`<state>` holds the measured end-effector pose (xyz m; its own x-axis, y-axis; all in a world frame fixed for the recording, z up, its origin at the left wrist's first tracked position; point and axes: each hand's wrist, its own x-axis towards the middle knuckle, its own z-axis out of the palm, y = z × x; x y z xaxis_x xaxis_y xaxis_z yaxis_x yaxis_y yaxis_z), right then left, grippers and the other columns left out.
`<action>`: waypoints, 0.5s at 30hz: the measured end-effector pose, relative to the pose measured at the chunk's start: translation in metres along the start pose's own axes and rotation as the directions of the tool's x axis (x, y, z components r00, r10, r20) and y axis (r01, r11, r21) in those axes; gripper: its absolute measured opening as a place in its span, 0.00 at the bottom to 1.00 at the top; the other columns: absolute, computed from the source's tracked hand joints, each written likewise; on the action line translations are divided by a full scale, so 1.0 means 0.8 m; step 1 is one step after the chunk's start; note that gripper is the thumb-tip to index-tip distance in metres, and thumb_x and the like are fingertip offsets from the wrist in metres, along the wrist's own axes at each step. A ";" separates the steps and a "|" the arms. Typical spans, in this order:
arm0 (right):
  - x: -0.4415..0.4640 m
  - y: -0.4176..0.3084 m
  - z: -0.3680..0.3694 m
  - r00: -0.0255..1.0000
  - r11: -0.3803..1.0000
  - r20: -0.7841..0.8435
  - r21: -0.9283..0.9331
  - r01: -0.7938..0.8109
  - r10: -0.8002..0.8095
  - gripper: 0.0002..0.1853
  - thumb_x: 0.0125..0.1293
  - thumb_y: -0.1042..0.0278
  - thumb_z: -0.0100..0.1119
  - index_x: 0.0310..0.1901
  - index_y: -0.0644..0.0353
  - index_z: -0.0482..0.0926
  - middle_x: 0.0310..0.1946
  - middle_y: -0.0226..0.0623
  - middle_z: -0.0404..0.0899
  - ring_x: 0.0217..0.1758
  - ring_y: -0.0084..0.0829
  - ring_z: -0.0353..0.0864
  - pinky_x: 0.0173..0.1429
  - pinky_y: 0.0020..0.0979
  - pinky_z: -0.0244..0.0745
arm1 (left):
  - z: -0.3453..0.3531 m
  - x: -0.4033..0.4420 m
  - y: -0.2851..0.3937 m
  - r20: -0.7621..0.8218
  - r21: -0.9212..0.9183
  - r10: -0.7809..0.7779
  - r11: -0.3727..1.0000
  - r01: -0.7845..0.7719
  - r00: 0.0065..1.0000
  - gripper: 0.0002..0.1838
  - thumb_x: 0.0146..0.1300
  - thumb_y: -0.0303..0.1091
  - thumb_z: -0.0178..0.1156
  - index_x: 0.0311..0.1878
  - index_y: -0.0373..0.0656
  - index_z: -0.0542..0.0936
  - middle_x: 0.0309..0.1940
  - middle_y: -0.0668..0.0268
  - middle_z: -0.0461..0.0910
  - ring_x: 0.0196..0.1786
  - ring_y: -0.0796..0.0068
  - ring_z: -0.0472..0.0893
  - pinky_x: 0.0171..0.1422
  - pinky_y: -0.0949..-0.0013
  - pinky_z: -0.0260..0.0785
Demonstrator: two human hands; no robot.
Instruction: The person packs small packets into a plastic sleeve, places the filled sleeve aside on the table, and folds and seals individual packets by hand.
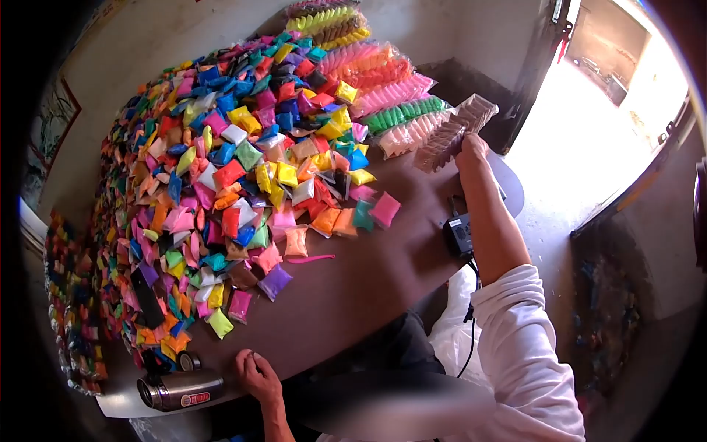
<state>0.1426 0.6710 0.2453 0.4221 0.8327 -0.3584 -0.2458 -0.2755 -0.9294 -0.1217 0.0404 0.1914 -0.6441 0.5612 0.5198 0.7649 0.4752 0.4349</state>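
My right hand [471, 150] is stretched to the far right of the table, its fingers closed at the edge of a row of brownish clear-wrapped packets [440, 146]. Part of that row extends beyond the hand toward the wall. Just left of it lies a row of pale pink packets [414, 132], with a green row [405, 115] behind. My left hand [259, 376] rests at the near table edge with its fingers curled in and nothing visible in them. Beside it lies a steel thermos flask [183, 390] on its side.
A large heap of small colourful packets [228, 173] covers the table's left side. A pink plastic stick [311, 259] lies on the brown tabletop [346, 295]. Near my right forearm sits a black box with a cable [458, 234]. A dark phone-like slab [147, 298] lies on the heap.
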 end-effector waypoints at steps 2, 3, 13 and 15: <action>-0.001 0.022 0.022 0.998 0.997 -0.023 0.049 -0.064 0.065 0.17 0.63 0.65 0.65 0.49 0.66 0.81 0.45 0.43 0.85 0.46 0.36 0.85 0.45 0.37 0.80 | -0.001 0.001 0.003 -0.005 0.015 -0.013 1.000 0.013 1.000 0.08 0.68 0.24 0.52 0.37 0.28 0.76 0.41 0.51 0.78 0.43 0.50 0.78 0.50 0.57 0.71; -0.008 0.034 0.034 0.986 0.962 -0.042 0.230 -0.147 0.161 0.20 0.63 0.66 0.64 0.54 0.67 0.78 0.48 0.45 0.84 0.48 0.38 0.85 0.47 0.38 0.80 | -0.001 0.001 0.003 -0.003 0.021 -0.014 1.000 0.014 1.000 0.08 0.68 0.24 0.52 0.37 0.28 0.76 0.41 0.51 0.78 0.43 0.50 0.78 0.50 0.57 0.71; 0.061 0.110 0.075 0.962 0.956 -0.080 0.155 -0.247 0.261 0.24 0.65 0.64 0.62 0.60 0.66 0.76 0.57 0.45 0.81 0.58 0.40 0.83 0.56 0.35 0.79 | -0.002 0.003 0.007 -0.003 0.046 -0.004 0.999 0.004 1.000 0.07 0.67 0.23 0.52 0.36 0.28 0.76 0.40 0.51 0.77 0.42 0.49 0.78 0.49 0.56 0.71; 0.041 0.095 0.065 0.964 0.958 -0.072 0.151 -0.242 0.255 0.24 0.65 0.63 0.61 0.60 0.65 0.76 0.58 0.44 0.80 0.59 0.40 0.82 0.57 0.34 0.78 | -0.003 0.003 0.007 0.000 0.058 0.004 0.998 -0.004 1.000 0.07 0.67 0.23 0.52 0.36 0.28 0.76 0.40 0.51 0.77 0.42 0.49 0.78 0.49 0.56 0.71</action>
<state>0.0926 0.7021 0.1676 0.4072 0.6982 -0.5888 -0.4696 -0.3929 -0.7906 -0.1191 0.0430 0.1967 -0.6412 0.5631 0.5214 0.7660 0.5113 0.3898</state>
